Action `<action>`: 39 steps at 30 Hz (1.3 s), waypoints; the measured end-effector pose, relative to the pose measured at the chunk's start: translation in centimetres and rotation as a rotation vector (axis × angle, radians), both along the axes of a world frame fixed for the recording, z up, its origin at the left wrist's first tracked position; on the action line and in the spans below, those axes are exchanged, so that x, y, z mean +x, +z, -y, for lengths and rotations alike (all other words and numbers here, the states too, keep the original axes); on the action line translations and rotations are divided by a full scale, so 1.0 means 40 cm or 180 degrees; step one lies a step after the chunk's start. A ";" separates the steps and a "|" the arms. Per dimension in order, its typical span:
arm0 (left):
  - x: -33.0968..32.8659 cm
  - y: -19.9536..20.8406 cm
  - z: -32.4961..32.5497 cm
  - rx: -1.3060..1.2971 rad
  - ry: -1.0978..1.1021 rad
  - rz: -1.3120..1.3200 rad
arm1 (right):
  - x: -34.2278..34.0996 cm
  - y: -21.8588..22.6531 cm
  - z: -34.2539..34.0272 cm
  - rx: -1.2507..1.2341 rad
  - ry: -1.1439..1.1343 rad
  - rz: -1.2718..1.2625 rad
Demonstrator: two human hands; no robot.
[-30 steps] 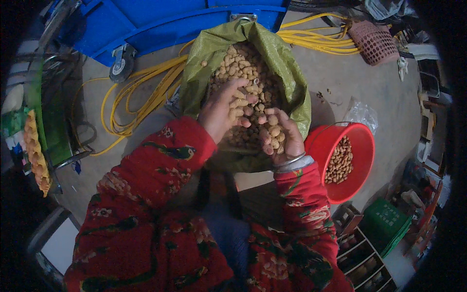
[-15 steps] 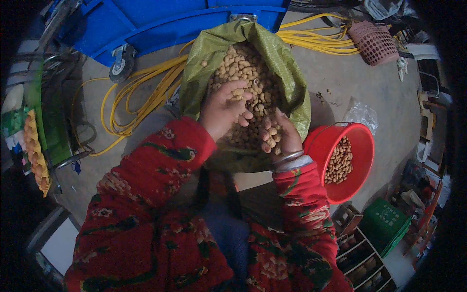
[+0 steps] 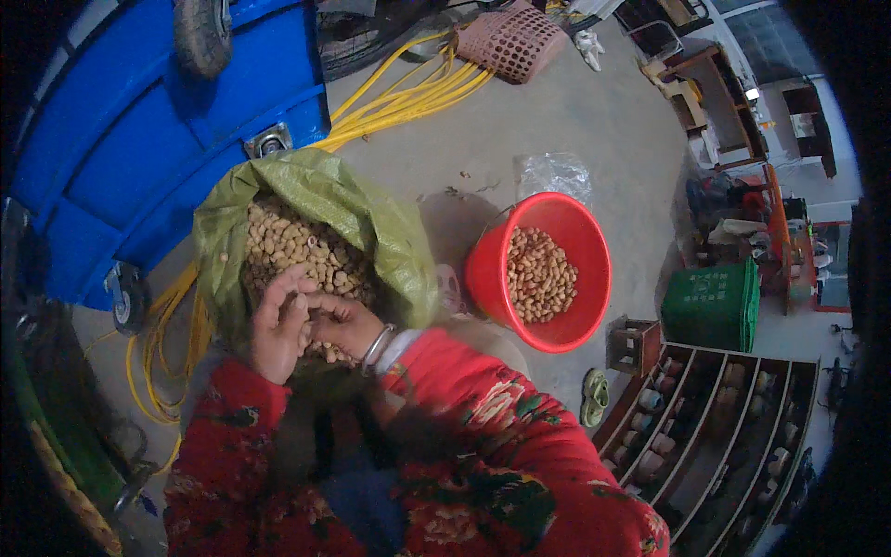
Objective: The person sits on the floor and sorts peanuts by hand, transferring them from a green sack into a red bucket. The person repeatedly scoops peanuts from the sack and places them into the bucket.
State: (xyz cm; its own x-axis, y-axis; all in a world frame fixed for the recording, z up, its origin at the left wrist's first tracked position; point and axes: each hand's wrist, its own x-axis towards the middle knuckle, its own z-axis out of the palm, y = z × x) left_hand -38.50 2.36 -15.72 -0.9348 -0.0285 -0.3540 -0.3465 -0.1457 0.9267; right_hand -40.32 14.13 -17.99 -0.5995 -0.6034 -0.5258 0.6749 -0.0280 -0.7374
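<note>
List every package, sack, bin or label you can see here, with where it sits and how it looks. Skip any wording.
Green sack: on the floor under both hands, open-topped woven plastic, full of tan peanuts.
Red bucket: right of the sack, round, partly filled with peanuts.
Clear plastic bag: behind the bucket, crumpled, see-through.
Green bin: far right, boxy, pale marking on its side.
Pink basket: top centre, perforated plastic, beside yellow hose.

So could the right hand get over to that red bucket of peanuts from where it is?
Probably yes. The right hand is at the green sack, and the red bucket stands open-topped just to its right, with nothing visible between them.
</note>
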 end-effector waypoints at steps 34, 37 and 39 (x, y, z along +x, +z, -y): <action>0.044 -0.239 -0.023 -0.3468 -0.2222 0.0362 | -0.035 0.023 -0.069 -0.0585 -0.1079 0.0644; 0.052 -0.224 -0.025 -0.3955 -0.2551 -0.0150 | -0.038 0.044 -0.134 -0.0759 -0.1396 0.0530; 0.063 -0.228 -0.030 -0.4116 -0.2344 -0.0306 | -0.046 0.061 -0.187 -0.0593 -0.1905 0.0470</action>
